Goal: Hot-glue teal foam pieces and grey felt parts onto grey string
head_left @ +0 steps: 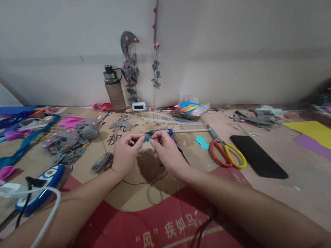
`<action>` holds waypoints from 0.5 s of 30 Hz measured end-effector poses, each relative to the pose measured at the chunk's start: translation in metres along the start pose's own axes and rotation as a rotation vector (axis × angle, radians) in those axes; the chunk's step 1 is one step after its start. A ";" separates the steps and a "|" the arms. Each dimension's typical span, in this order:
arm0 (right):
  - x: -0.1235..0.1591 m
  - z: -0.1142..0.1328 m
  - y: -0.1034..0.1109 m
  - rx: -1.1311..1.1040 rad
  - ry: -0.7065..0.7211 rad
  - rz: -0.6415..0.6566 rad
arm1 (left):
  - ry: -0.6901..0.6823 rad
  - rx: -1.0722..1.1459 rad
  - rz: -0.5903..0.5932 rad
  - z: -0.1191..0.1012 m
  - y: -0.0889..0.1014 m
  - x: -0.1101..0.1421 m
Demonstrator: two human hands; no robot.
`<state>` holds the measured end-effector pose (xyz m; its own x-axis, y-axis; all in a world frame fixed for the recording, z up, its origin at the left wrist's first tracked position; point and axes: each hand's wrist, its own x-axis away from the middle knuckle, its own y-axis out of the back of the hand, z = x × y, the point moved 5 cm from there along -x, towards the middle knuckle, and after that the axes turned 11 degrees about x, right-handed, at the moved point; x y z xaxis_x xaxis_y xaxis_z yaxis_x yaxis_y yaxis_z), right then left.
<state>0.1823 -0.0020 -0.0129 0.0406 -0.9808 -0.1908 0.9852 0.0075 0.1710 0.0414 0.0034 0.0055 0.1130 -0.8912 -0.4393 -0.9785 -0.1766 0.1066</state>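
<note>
A small teal cut-out piece [147, 138] is pinched between the fingertips of my left hand [127, 151] and my right hand [167, 150], held above the cardboard. Just behind my right hand lies a blue glue gun [170, 132] with a clear glue stick [192, 130] projecting to the right. Grey cord [154, 203] forms a loop on the cardboard below my hands. A bundle of grey cord [102, 162] rests left of my left hand. To the right are several bright turquoise flower-shaped cut-outs [202, 142] beside scissors [224, 153] with red and yellow handles.
A black phone [258, 156] lies at the right, with yellow and purple sheets [315, 132] beyond. Grey felt pieces with pink dots [69, 140] are heaped at the left, near a blue-and-white device [41, 186]. A bottle [115, 89] and small digital clock [138, 106] stand by the wall.
</note>
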 end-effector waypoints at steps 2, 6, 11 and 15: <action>-0.001 0.004 0.003 0.045 0.015 -0.012 | 0.045 0.021 -0.009 0.004 0.000 0.000; 0.000 0.011 0.007 0.100 0.051 -0.043 | 0.135 0.090 -0.014 0.015 0.000 0.001; -0.001 0.009 0.008 0.152 0.038 -0.053 | 0.241 0.239 0.011 0.026 -0.004 0.001; -0.003 0.004 0.008 0.181 0.027 -0.061 | 0.311 0.365 0.028 0.030 -0.008 0.001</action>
<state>0.1896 0.0005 -0.0071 -0.0112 -0.9727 -0.2318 0.9402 -0.0892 0.3286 0.0445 0.0163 -0.0229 0.0771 -0.9861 -0.1469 -0.9724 -0.0419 -0.2295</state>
